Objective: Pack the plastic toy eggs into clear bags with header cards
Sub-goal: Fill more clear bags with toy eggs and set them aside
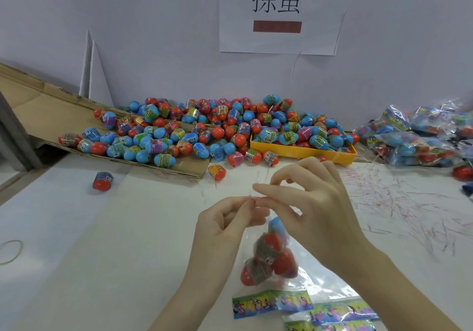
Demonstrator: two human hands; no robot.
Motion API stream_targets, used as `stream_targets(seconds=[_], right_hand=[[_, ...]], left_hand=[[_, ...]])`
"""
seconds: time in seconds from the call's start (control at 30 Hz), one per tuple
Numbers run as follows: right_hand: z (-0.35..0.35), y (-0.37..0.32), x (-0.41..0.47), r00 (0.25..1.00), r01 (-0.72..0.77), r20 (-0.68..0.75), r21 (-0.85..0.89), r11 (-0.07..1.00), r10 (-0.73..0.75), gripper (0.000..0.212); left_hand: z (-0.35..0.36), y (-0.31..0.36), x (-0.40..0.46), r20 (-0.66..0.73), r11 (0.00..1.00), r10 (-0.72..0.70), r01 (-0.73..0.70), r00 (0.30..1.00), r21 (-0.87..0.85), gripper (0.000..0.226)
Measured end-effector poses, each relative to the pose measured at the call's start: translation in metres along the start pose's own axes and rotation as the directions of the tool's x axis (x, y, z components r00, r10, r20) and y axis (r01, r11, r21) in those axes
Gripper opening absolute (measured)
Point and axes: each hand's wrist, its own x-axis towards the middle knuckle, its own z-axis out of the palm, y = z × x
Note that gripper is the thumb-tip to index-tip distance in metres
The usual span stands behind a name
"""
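The clear bag (271, 251) hangs just above the bench (102, 241) between the two hands, its mouth pinched shut at the top and a few plastic eggs (268, 261) bunched in its lower part. The film looks thin, limp and slick, so it is best taken where it is now, at the gathered top edge; held lower, it would likely slide or crumple, though the load seems light. The eggs look hard and smooth and would roll freely if the mouth opened. The left hand (227, 218) has its thumb and forefinger closed on the top of the bag, the other fingers curled loosely. The right hand (304, 197) meets it there, its thumb and forefinger seemingly nipping the same edge or a thin red strip, its other fingers spread and raised. The bagged eggs show red halves, one blue, and printed bands around the middle. Printed header cards (271, 303) lie flat on the bench just below the bag, near the bottom edge of view.
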Motion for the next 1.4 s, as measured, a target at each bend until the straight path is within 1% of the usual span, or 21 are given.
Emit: stream_targets(seconds=[0.07, 0.17, 0.2, 0.27, 0.33, 0.4, 0.47, 0.57, 0.77, 0.9, 1.03, 1.13, 1.2, 1.27, 1.33, 1.4], right_hand=[[-0.001, 0.001, 0.001, 0.996, 0.067, 0.065, -0.054, 0.996, -0.063, 0.013], [-0.007, 0.000, 0.005, 0.976, 0.180, 0.146, -0.120, 0.976, -0.162, 0.011], [-0.009, 0.000, 0.006, 0.966, 0.219, 0.173, -0.152, 0.964, -0.192, 0.015], [-0.012, -0.001, 0.009, 0.938, 0.308, 0.235, -0.228, 0.924, -0.255, 0.022], [-0.013, -0.002, 0.012, 0.906, 0.396, 0.282, -0.297, 0.869, -0.317, 0.022], [-0.014, -0.003, 0.015, 0.881, 0.460, 0.292, -0.342, 0.819, -0.373, 0.023], [-0.014, -0.003, 0.017, 0.870, 0.489, 0.268, -0.361, 0.794, -0.414, 0.024], [-0.012, -0.003, 0.018, 0.871, 0.492, 0.221, -0.372, 0.787, -0.440, 0.027], [-0.008, 0.001, 0.012, 0.886, 0.464, 0.189, -0.390, 0.795, -0.424, 0.024], [-0.005, 0.004, 0.011, 0.920, 0.392, 0.167, -0.380, 0.838, -0.354, 0.028], [-0.003, 0.005, 0.006, 0.974, 0.225, 0.089, -0.340, 0.913, -0.207, 0.025], [0.001, 0.004, 0.000, 0.996, 0.092, 0.029, -0.265, 0.960, -0.088, 0.022], [0.002, 0.007, -0.003, 1.000, 0.022, 0.001, -0.242, 0.970, -0.023, 0.019], [0.000, 0.016, -0.004, 0.998, -0.063, -0.022, -0.232, 0.971, 0.059, 0.017], [-0.005, 0.030, -0.005, 0.985, -0.173, -0.027, -0.203, 0.964, 0.171, 0.014], [-0.010, 0.047, -0.010, 0.953, -0.300, -0.003, -0.171, 0.938, 0.304, 0.011]], left_hand=[[-0.001, 0.000, -0.001, 0.005, 0.997, 0.040, -0.040, 0.999, 0.066, 0.020], [-0.003, -0.002, 0.000, 0.004, 0.971, 0.124, -0.122, 0.992, 0.207, 0.024], [-0.003, -0.003, 0.000, 0.004, 0.963, 0.138, -0.136, 0.990, 0.234, 0.026], [-0.003, -0.003, 0.001, 0.010, 0.954, 0.152, -0.150, 0.988, 0.259, 0.032], [-0.003, -0.003, 0.001, 0.015, 0.948, 0.162, -0.160, 0.987, 0.274, 0.037], [-0.002, -0.002, 0.001, 0.023, 0.940, 0.172, -0.171, 0.985, 0.296, 0.039], [-0.001, -0.002, 0.001, 0.030, 0.931, 0.182, -0.182, 0.983, 0.316, 0.039], [-0.001, -0.001, 0.002, 0.029, 0.923, 0.193, -0.192, 0.981, 0.333, 0.040], [0.001, -0.002, 0.000, 0.036, 0.916, 0.204, -0.203, 0.978, 0.347, 0.040], [0.001, -0.004, -0.001, 0.019, 0.920, 0.194, -0.189, 0.981, 0.343, 0.040], [0.001, -0.004, -0.002, 0.013, 0.927, 0.184, -0.178, 0.983, 0.331, 0.036], [0.004, -0.004, -0.003, 0.014, 0.933, 0.169, -0.165, 0.986, 0.321, 0.032], [0.004, -0.005, -0.003, -0.013, 0.942, 0.151, -0.140, 0.988, 0.304, 0.031], [0.001, -0.007, -0.004, -0.060, 0.968, 0.102, -0.085, 0.993, 0.236, 0.028], [-0.003, -0.008, -0.003, -0.089, 0.989, 0.039, -0.025, 0.995, 0.146, 0.025], [-0.006, -0.009, -0.003, -0.108, 0.997, -0.003, 0.011, 0.994, 0.072, 0.023]])
